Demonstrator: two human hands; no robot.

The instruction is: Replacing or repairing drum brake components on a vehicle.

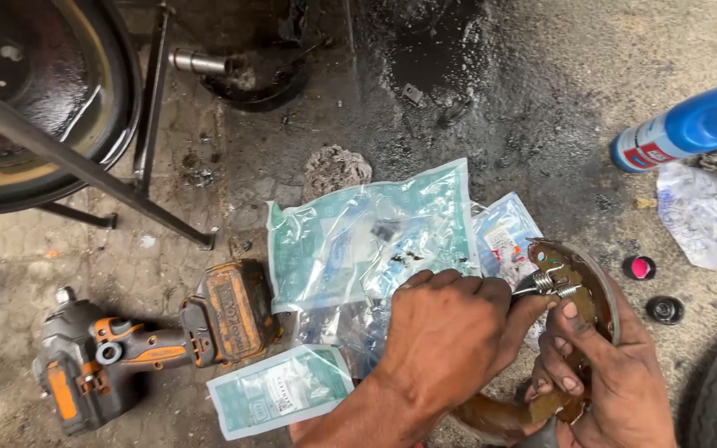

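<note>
A curved, rusty brake shoe (592, 286) is held over the oily floor at lower right. My right hand (616, 373) grips it from below, thumb pressed near a small coil spring (548, 282) on its inner face. My left hand (450, 332) is closed around a tool whose tip meets that spring; the tool itself is mostly hidden by the fingers. A second rusty shoe (491, 419) shows beneath my hands.
Clear plastic parts bags (358, 241) lie on the floor, a smaller one (280, 390) nearer me. A grey and orange impact wrench (143, 340) lies left. Blue spray can (690, 124), crumpled bag (699, 216), pink cap (639, 267), black cap (665, 309) at right. Wheel and metal stand (51, 108) at upper left.
</note>
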